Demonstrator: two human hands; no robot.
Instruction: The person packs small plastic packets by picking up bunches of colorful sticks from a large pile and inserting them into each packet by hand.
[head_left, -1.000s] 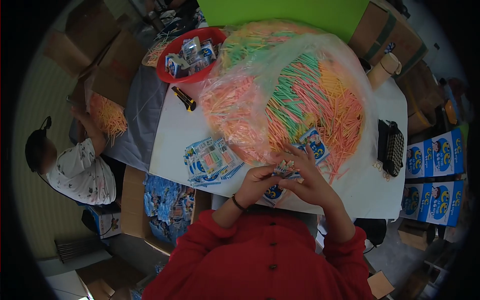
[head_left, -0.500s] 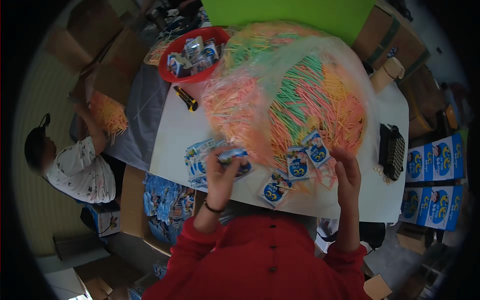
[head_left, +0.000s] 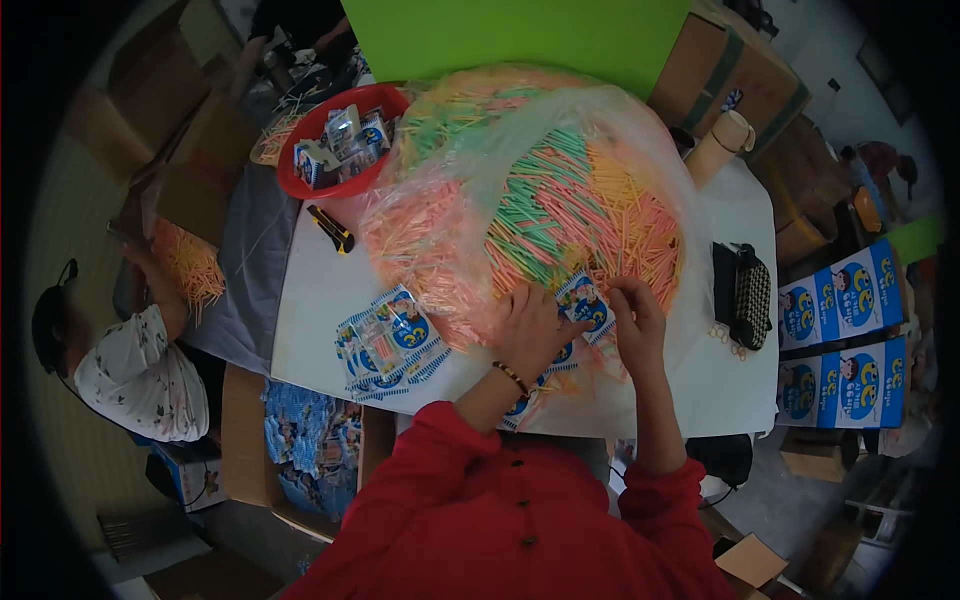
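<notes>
A blue-and-white printed packet (head_left: 585,306) is held between my two hands at the front of the heap of coloured sticks. My left hand (head_left: 532,328), with a beaded bracelet at its wrist, grips the packet's left side with the thumb across it. At the right edge, the fingers of my right hand (head_left: 640,318) are bent in and pinch the packet. More packets lie partly hidden under my left hand. To the left lies a spread stack of filled packets (head_left: 405,328), the top one showing pink sticks through a clear window. Pink, green and yellow sticks (head_left: 560,205) fill a large clear plastic bag.
A red basin (head_left: 285,170) with packets and a yellow-black utility knife (head_left: 331,230) are at the left. A checkered pouch (head_left: 752,300) lies right. An open carton of packets (head_left: 315,440) stands below the table; another person (head_left: 145,380) sits left.
My left hand has let go of a packet on the left stack and moved right to another packet. My right hand has closed on that packet's edge. The whole view has shifted left.
</notes>
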